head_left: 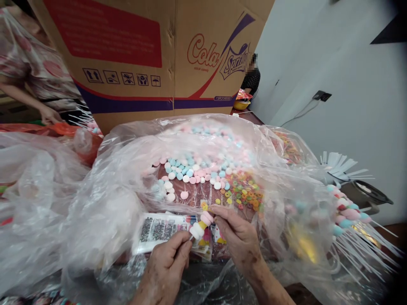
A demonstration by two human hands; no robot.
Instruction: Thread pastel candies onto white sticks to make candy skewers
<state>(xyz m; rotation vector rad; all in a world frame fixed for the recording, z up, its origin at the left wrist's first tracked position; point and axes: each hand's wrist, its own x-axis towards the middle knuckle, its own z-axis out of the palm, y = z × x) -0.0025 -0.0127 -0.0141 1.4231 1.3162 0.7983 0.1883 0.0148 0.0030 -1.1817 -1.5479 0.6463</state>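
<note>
My left hand (167, 264) is closed in a pinch on the lower end of a thin white stick that carries a white, a yellow and a pink sweet (201, 224). My right hand (237, 237) pinches the upper end of that skewer, fingertips at the pink sweet and a small yellow ring. Just beyond lies a pile of pastel pink, blue and white marshmallow sweets (193, 171) and coloured ring candies (243, 192) inside an opened clear plastic bag (104, 199).
A big brown Cola carton (152, 59) stands behind the pile. Finished skewers (348, 214) with long white sticks fan out at the right. Another person's hand (47, 115) reaches in at the far left. A printed packet (159, 231) lies under my hands.
</note>
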